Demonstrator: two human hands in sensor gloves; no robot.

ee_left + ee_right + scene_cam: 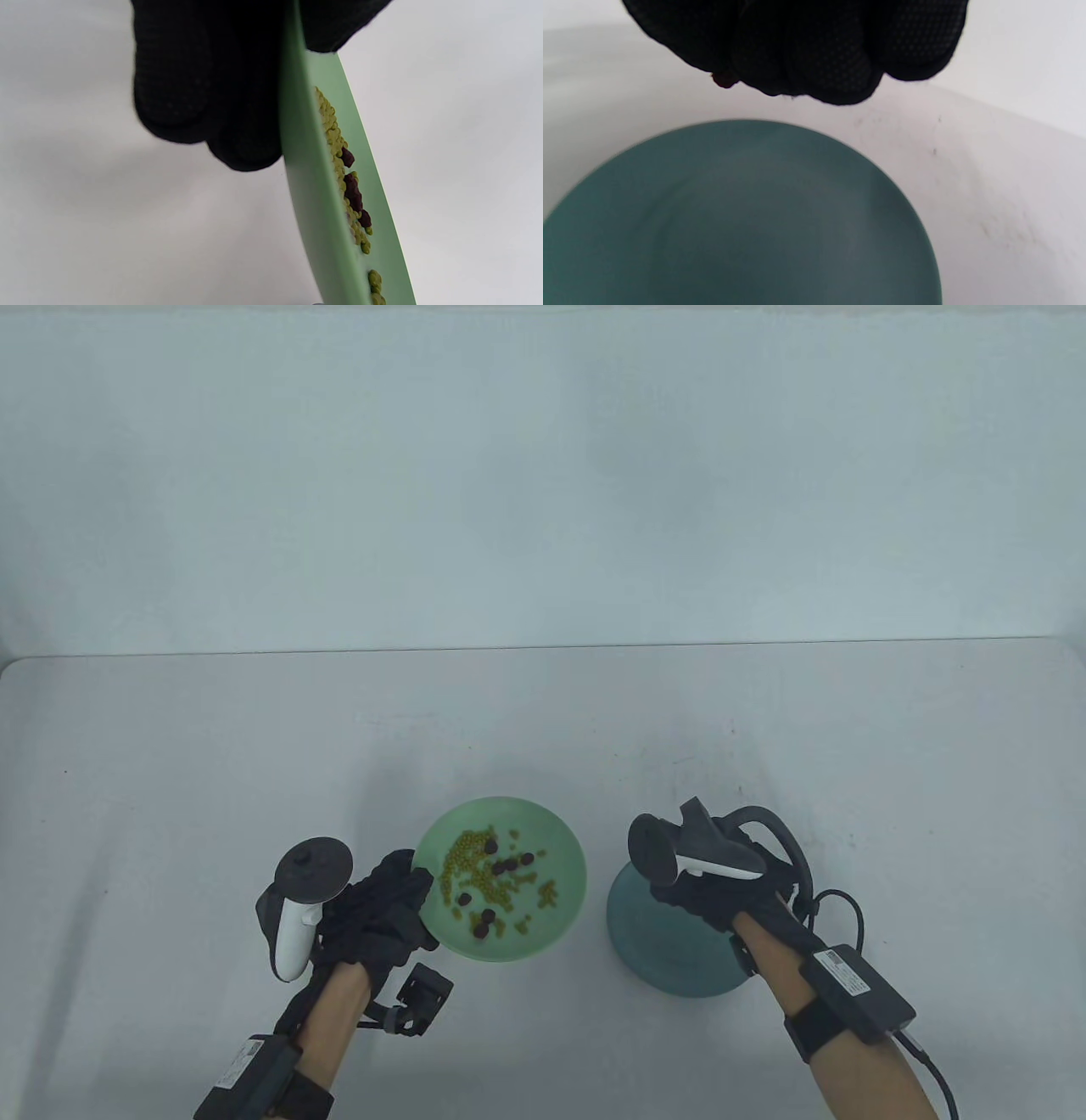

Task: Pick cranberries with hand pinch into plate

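Observation:
A light green plate (560, 920) holds yellow-green peas and several dark red cranberries (509, 865). My left hand (382, 912) grips its left rim; in the left wrist view my fingers (203, 93) lie against the rim of the green plate (314, 203), with cranberries (353, 192) among the peas. A dark teal plate (670, 959) stands to the right, bare in the right wrist view (742, 220). My right hand (704, 891) hovers over its far edge with fingers (814, 55) bunched, pinching a cranberry (724, 79) whose red tip shows.
The grey table (170, 780) runs back to a pale wall. A cable trails from my right wrist unit (857, 984) toward the front right corner.

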